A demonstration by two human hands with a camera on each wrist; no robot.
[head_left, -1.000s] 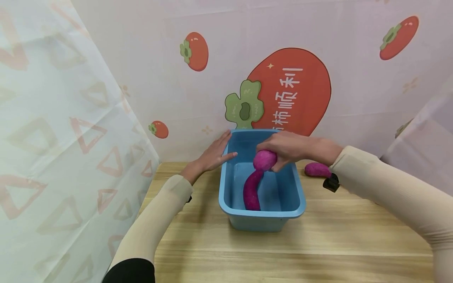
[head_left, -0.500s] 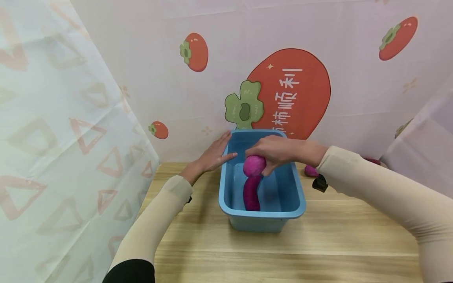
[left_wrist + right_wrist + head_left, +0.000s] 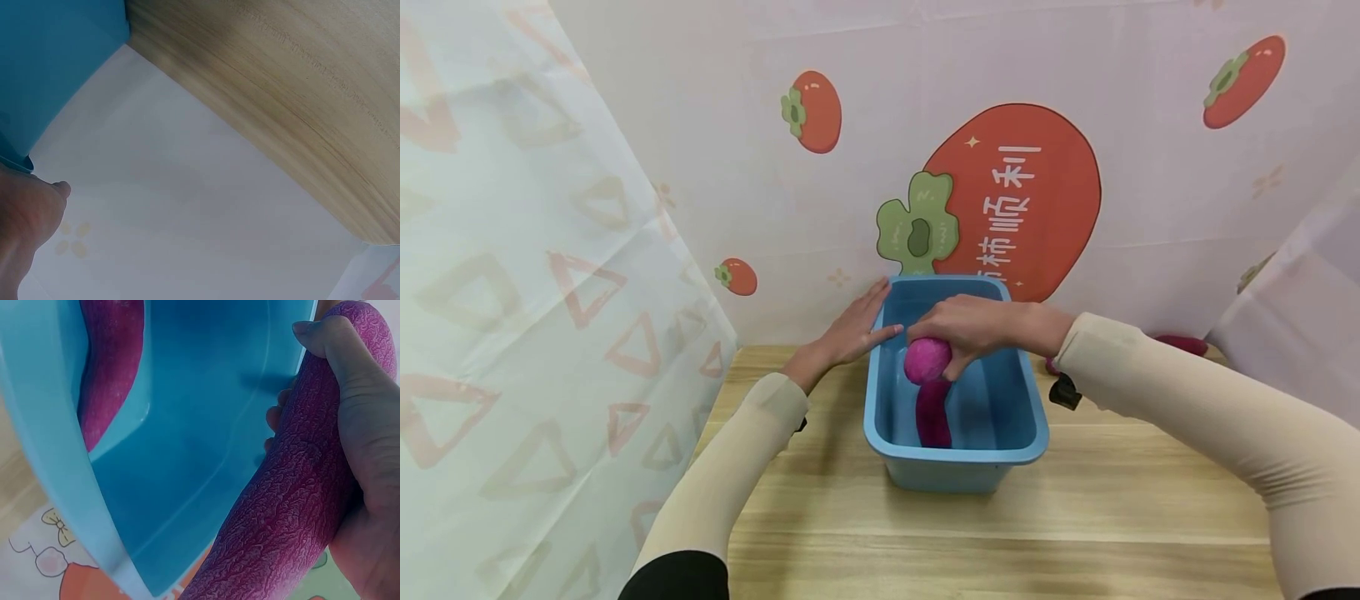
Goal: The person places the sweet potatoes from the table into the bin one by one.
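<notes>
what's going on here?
A person's right hand grips a wrinkled purple piece over a blue bin. Another long purple piece already lies inside the bin. The left hand rests at the bin's left rim, fingers extended. On the wooden table, at least one more reddish-purple piece shows, partly hidden by the right sleeve.

Moved left over the blue basin [image 3: 955,456] with the right hand [image 3: 966,323], bringing the held purple vegetable [image 3: 927,361] across more of the curved magenta one [image 3: 933,421]. Swung the right sleeve [image 3: 1157,396] over most of the purple piece [image 3: 1051,366] on the counter [image 3: 1000,533], uncovering a dark-red one [image 3: 1184,343].
</notes>
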